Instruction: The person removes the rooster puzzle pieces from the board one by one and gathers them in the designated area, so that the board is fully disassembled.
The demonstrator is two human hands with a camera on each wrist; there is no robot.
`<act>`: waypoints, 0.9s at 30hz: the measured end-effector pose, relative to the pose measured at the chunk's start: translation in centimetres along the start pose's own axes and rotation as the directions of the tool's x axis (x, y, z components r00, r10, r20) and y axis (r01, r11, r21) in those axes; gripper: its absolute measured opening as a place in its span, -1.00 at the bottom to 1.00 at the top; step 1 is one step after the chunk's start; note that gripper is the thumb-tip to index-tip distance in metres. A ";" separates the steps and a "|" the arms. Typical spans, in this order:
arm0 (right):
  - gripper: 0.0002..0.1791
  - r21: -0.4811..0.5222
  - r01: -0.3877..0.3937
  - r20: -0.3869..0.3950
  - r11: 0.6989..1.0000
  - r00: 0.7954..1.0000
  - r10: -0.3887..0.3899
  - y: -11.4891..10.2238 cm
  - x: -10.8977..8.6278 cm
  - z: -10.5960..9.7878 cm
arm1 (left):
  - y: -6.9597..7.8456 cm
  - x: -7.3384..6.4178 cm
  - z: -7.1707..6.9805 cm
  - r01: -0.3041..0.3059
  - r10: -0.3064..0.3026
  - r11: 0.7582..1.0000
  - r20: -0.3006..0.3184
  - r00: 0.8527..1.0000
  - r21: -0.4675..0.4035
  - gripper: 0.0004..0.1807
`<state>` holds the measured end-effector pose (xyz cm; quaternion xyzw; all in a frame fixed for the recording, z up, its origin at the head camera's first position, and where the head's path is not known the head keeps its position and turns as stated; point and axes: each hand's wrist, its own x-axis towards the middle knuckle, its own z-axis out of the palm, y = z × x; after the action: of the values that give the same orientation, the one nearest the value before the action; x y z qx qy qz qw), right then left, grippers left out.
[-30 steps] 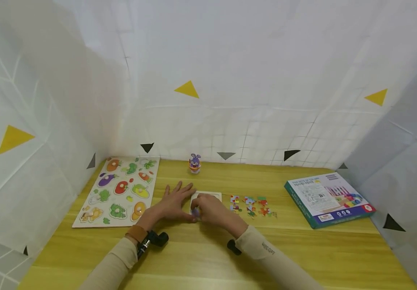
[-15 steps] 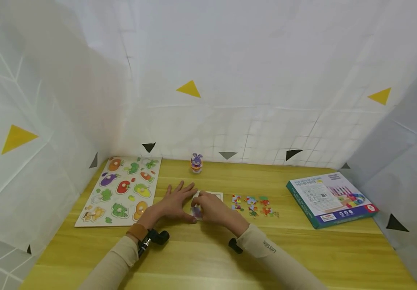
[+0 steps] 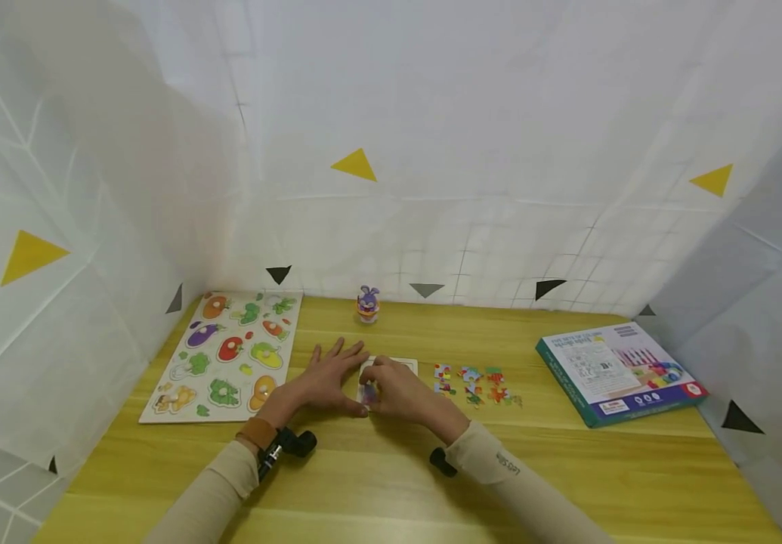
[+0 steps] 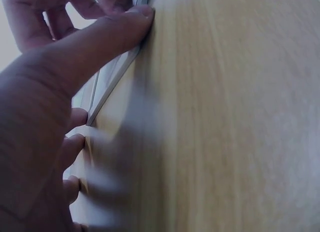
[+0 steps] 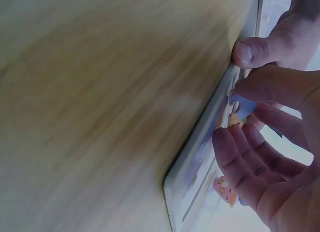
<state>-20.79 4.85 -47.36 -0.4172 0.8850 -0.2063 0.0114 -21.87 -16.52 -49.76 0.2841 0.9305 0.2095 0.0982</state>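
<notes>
A small pale puzzle tray (image 3: pixel 406 365) lies flat on the table between both hands. My left hand (image 3: pixel 325 383) rests at its left side with fingers spread, and the thumb (image 4: pixel 112 35) touches the tray's near edge in the left wrist view. Over the tray, my right hand (image 3: pixel 399 391) pinches a jigsaw piece (image 5: pixel 243 107) with blue and orange colours between thumb and fingers, tilted at the tray's surface. Purple picture parts show in the tray beneath the fingers. The right hand hides much of the tray in the head view.
Several loose jigsaw pieces (image 3: pixel 472 385) lie right of the tray. A vegetable peg board (image 3: pixel 241 372) lies on the left, a purple rabbit figurine (image 3: pixel 367 304) stands behind, and a flat box (image 3: pixel 618 374) lies at right. White sheeting (image 3: pixel 499 136) encloses the table (image 3: pixel 377 491).
The right fingers shift slightly over the tray, still at its left part. The left hand stays in place. The whole head view has moved a little.
</notes>
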 end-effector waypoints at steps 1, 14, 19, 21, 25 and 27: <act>-0.64 0.000 0.000 -0.005 1.000 1.000 0.000 0.0 0.0 -0.1 | 0.0 0.0 0.0 0.000 0.000 1.000 0.001 1.000 -0.002 0.19; -0.70 -0.018 -0.051 -0.038 0.999 0.998 0.050 0.2 -3.2 -2.6 | 0.2 0.0 -0.3 0.002 -0.002 1.000 -0.001 1.000 -0.001 0.20; -0.68 -0.034 -0.076 -0.041 0.997 0.996 0.074 1.2 -4.5 -3.4 | 0.2 0.1 -0.4 0.012 -0.012 1.000 0.001 1.000 0.014 0.21; -0.69 -0.041 -0.081 -0.042 0.996 0.996 0.079 1.6 -5.0 -3.5 | 0.2 0.1 -0.4 0.015 -0.015 1.000 0.001 1.000 0.015 0.21; -0.72 -0.040 -0.083 -0.051 0.996 0.995 0.081 2.2 -6.1 -3.8 | 0.3 0.1 -0.3 0.020 -0.020 1.000 0.006 1.000 0.017 0.21; -0.73 -0.046 -0.082 -0.062 0.996 0.995 0.079 2.6 -6.7 -4.0 | 0.3 0.1 -0.3 0.021 -0.021 1.000 0.012 1.000 0.017 0.21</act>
<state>-19.13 12.70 -45.73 -0.3752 0.9057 -0.1965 -0.0170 -21.95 -16.33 -49.40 0.2764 0.9345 0.1991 0.1036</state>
